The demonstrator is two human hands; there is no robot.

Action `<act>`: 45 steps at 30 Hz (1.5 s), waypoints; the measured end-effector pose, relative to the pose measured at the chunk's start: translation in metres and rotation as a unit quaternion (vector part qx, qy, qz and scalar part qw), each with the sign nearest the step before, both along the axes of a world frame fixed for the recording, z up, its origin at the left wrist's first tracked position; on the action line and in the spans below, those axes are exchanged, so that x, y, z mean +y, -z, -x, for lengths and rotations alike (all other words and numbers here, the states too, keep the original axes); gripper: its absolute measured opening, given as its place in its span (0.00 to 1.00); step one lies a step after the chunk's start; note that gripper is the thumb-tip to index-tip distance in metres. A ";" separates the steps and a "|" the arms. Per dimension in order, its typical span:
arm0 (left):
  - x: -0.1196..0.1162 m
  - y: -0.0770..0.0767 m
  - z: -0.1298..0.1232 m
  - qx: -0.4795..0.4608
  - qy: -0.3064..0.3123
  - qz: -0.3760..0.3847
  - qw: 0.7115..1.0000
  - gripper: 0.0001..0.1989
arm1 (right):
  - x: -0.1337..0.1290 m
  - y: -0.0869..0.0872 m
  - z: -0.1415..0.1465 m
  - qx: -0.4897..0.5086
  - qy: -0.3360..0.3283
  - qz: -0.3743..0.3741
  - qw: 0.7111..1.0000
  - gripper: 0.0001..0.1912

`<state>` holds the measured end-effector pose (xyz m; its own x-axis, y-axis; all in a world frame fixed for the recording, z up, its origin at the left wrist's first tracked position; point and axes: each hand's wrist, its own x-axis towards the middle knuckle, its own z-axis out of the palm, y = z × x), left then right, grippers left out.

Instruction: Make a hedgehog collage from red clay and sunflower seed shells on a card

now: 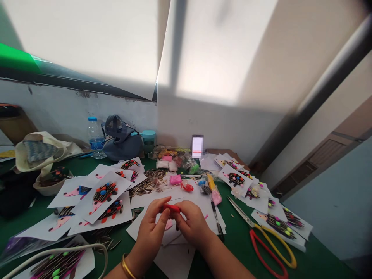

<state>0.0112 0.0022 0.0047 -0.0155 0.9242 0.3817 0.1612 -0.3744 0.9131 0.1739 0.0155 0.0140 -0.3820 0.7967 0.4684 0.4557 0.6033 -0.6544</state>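
Observation:
A small lump of red clay [173, 209] is pinched between my left hand [154, 221] and my right hand [192, 223], above white paper sheets [139, 226] at the middle front. Fingers of both hands are closed on it. Beneath the hands, a pink clay shape [168, 224] shows on the paper, partly hidden. Just beyond lie a red clay packet [186, 186] and a pink clay block [175, 179]. To the right of my right hand rests a black pen [214, 211].
Scissors [252, 224] lie open at right. Hedgehog pictures [106, 192] spread left, more [236, 179] right. Sunflower seeds [148, 180] are piled behind the paper. Farther back stand a bottle [95, 141], a blue bag [123, 145], a lidded cup [148, 141] and a phone [197, 146].

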 end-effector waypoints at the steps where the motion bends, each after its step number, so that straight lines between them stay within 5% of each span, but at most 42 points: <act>1: 0.000 0.000 -0.001 0.014 0.003 -0.010 1.000 0.15 | 0.000 0.001 0.000 -0.006 0.009 -0.005 1.000 0.10; 8: 0.000 -0.004 0.000 0.027 0.008 0.009 1.000 0.06 | -0.001 0.004 0.002 -0.007 0.020 0.015 1.000 0.05; 12: -0.001 -0.003 -0.001 0.006 0.012 -0.003 1.000 0.06 | 0.000 0.004 0.000 0.043 -0.015 0.049 0.998 0.17; 18: -0.002 0.001 -0.002 0.077 -0.033 -0.058 0.995 0.16 | 0.002 0.003 0.002 0.021 0.015 0.030 0.999 0.08; 21: -0.002 -0.001 0.000 0.096 -0.001 -0.037 0.995 0.08 | 0.000 0.003 0.004 -0.007 0.017 0.026 0.999 0.07; 29: -0.003 -0.004 -0.001 0.038 0.003 -0.049 0.998 0.07 | 0.000 0.000 0.000 0.076 -0.065 0.069 0.993 0.13; 34: -0.005 0.002 0.000 0.107 -0.028 -0.068 0.992 0.18 | 0.000 0.000 0.000 0.040 -0.023 0.041 0.998 0.11; 38: -0.002 -0.001 -0.001 0.100 -0.009 -0.039 0.994 0.07 | 0.000 0.006 0.004 0.009 -0.007 0.045 0.999 0.08; 43: -0.001 -0.006 0.000 0.047 -0.040 -0.046 0.997 0.07 | 0.001 0.011 0.003 0.064 -0.028 0.097 0.993 0.26; 45: 0.000 -0.004 0.000 0.041 -0.039 -0.058 0.997 0.06 | 0.002 0.009 0.001 0.071 -0.052 0.098 0.991 0.17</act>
